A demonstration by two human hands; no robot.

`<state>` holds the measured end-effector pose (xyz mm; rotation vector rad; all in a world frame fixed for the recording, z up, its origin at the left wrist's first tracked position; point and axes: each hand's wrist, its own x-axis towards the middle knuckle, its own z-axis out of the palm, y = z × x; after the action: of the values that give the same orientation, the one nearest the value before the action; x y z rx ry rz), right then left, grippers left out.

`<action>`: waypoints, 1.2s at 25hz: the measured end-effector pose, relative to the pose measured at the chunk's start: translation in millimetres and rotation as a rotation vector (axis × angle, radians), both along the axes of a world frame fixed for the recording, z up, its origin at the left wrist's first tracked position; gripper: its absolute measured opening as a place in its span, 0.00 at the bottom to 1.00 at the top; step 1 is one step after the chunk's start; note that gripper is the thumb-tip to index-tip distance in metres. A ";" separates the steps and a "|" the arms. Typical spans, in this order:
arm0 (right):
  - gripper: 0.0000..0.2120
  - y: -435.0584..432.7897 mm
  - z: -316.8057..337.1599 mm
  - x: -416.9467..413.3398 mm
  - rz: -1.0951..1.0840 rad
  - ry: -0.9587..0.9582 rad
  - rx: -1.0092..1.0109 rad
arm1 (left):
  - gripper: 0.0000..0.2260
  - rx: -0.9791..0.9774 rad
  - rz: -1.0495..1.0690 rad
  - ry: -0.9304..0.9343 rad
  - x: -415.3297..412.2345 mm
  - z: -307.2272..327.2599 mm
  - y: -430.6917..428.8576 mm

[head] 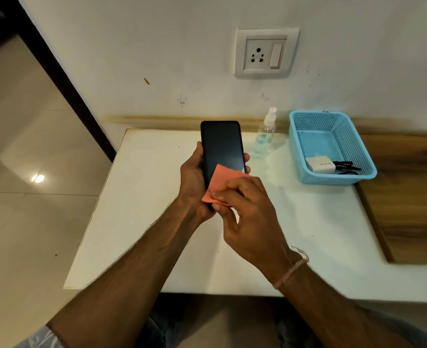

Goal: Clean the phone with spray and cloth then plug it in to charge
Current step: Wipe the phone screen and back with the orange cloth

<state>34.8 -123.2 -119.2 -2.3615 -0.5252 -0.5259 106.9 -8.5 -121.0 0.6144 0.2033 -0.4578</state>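
The phone [222,144] is held up over the white bench [157,197], dark screen facing the person. The left hand [192,177] has its grip round the phone's edges, thumb on one long side and fingertips showing on the other, which probably keeps the glass free for wiping. The right hand [247,209] has its grip narrow, pinching a salmon-pink cloth [222,179] pressed flat on the lower part of the screen, so the wiping step looks under way. The spray bottle [266,134] stands upright near the wall, just beside the blue basket [338,180] and within easy reach. In the basket lie a white charger adapter [320,165] and a black cable [348,167], seemingly waiting for the charging step. The wall socket [258,55] sits above the bench with nothing plugged in, its switch [275,55] beside it. There is little writing to read: the adapter carries a small dark mark that may be a brand name but is too small to make out, the bottle shows no label, only a red dot on its nozzle, and the screen is blank.
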 end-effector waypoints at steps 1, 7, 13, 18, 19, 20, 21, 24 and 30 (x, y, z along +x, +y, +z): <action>0.12 -3.4 -2.9 1.4 -0.031 -0.014 0.014 | 0.34 0.003 -0.004 -0.007 0.9 -1.6 -0.3; 0.18 3.6 -18.8 -11.7 -0.071 -0.027 0.032 | 0.33 0.015 0.002 -0.011 3.0 -5.2 2.9; 0.23 -5.0 -15.9 0.2 -0.078 -0.149 -0.069 | 0.33 0.058 -0.013 -0.006 2.0 -6.2 3.3; 0.21 1.1 -20.3 -12.9 0.084 -0.089 -0.139 | 0.34 0.042 -0.050 -0.001 1.1 -5.8 4.6; 0.19 -3.7 -21.9 -16.3 0.138 -0.080 -0.166 | 0.35 0.035 -0.048 -0.003 2.5 -5.3 7.0; 0.18 -10.6 -23.0 -16.1 0.160 -0.080 -0.190 | 0.35 0.033 -0.045 0.003 3.3 -5.7 8.0; 0.17 -17.5 -22.9 -12.5 0.148 -0.086 -0.203 | 0.35 0.045 -0.044 0.010 3.4 -6.9 7.6; 0.26 -23.0 -23.7 2.3 0.024 -0.027 -0.233 | 0.35 0.100 -0.042 0.044 1.0 -14.5 1.9; 0.31 -15.4 -36.5 -12.7 0.149 0.000 -0.330 | 0.37 0.123 -0.050 0.078 -1.9 -26.4 7.3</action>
<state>22.1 -138.7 -155.7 -2.6033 -0.8352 -0.3944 105.0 -1.2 -147.4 0.7242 0.2930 -0.5205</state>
